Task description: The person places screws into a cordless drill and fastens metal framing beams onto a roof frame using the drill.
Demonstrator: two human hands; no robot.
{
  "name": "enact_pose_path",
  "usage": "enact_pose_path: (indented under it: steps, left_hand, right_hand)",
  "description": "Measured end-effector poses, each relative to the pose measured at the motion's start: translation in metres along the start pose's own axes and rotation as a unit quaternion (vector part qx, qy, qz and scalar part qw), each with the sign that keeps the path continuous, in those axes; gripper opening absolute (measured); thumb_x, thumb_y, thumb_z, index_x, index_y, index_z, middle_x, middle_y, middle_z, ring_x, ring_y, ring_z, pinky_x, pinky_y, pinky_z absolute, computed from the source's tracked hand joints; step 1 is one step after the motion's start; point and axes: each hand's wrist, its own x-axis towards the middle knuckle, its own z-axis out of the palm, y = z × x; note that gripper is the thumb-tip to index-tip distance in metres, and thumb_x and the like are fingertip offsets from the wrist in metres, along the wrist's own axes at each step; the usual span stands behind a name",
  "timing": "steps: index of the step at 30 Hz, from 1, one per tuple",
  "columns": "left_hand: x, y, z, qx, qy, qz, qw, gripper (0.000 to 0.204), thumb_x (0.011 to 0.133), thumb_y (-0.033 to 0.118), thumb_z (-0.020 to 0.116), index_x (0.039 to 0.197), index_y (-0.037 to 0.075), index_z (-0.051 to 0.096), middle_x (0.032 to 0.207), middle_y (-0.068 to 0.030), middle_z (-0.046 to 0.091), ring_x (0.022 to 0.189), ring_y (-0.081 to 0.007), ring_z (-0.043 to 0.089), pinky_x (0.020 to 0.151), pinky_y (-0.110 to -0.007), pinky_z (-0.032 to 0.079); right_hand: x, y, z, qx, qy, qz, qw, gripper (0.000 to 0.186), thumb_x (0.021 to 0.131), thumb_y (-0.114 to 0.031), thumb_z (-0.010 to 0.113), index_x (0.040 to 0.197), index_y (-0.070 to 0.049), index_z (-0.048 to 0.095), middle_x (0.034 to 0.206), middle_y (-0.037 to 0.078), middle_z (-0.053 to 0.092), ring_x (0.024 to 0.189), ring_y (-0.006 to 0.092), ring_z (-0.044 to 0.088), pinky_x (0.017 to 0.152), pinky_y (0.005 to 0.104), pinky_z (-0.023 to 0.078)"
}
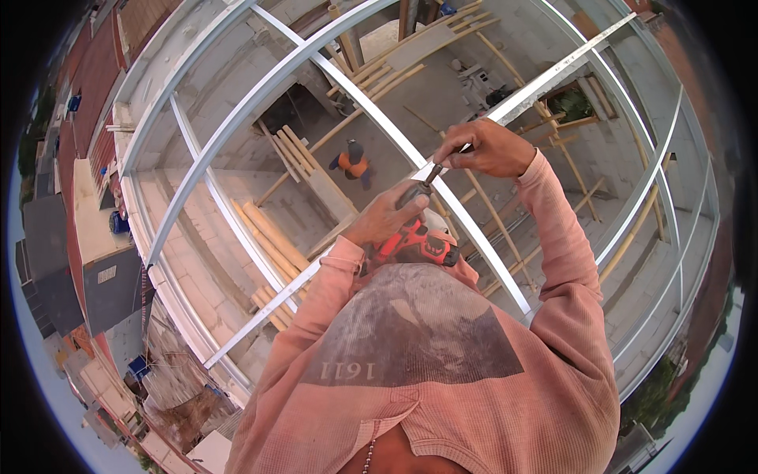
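Red-black drill [410, 237] | left hand [387, 215] gripping, part-hiding it | right hand [491, 148] pinched at bit [433, 175] tip, contents unclear

Your white beams [474, 232] cross one another, high over the grey floor [440, 79]. On that floor, below you, stands a person [353, 166] in orange.

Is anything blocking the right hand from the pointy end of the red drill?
No, nothing I can see. The right hand is right by the tip of the red drill. The left hand is around the drill behind the tip, not between them.
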Motion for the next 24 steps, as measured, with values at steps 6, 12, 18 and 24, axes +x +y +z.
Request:
enact_pose_path:
  steps: [6,12,18,24]
  left_hand:
    - [0.007,0.01,0.0,-0.025,-0.052,-0.004,0.998,0.051,0.104,0.049,0.051,0.128,0.004,0.058,0.088,-0.0048,0.066,0.086,-0.0111,0.064,0.081,-0.027,0.05]
    - [0.011,0.008,0.006,-0.084,-0.015,-0.001,0.996,0.051,0.105,0.05,0.048,0.127,0.005,0.058,0.087,-0.0053,0.066,0.08,-0.0113,0.065,0.078,-0.025,0.051]
    - [0.03,-0.009,0.001,-0.163,0.053,-0.056,0.984,0.055,0.104,0.055,0.047,0.126,0.005,0.055,0.089,-0.0081,0.069,0.079,-0.0116,0.067,0.069,-0.024,0.054]
    - [0.039,-0.024,0.005,-0.272,0.105,-0.106,0.951,0.07,0.1,0.066,0.044,0.129,0.003,0.054,0.11,-0.0137,0.067,0.095,-0.0143,0.067,0.082,-0.029,0.056]
  right_hand:
    - [-0.008,0.011,-0.002,0.134,-0.007,0.015,0.991,0.023,0.09,-0.011,0.071,0.112,-0.003,0.071,0.087,0.002,0.069,0.086,0.013,0.064,0.081,0.0287,0.05]
    - [-0.025,0.007,0.036,0.263,0.24,0.109,0.928,0.056,0.091,-0.022,0.073,0.141,-0.006,0.052,0.115,0.012,0.062,0.098,0.0176,0.065,0.087,0.0334,0.052]
    - [-0.083,-0.013,0.117,-0.186,0.122,0.089,0.971,0.079,0.083,-0.031,0.072,0.153,-0.013,0.038,0.131,0.018,0.056,0.126,0.0366,0.052,0.112,0.0473,0.037]
    - [-0.055,0.013,0.191,-0.328,0.224,0.181,0.9,0.085,0.078,-0.029,0.071,0.154,-0.011,0.037,0.109,0.01,0.063,0.1,0.0281,0.062,0.093,0.0431,0.047]
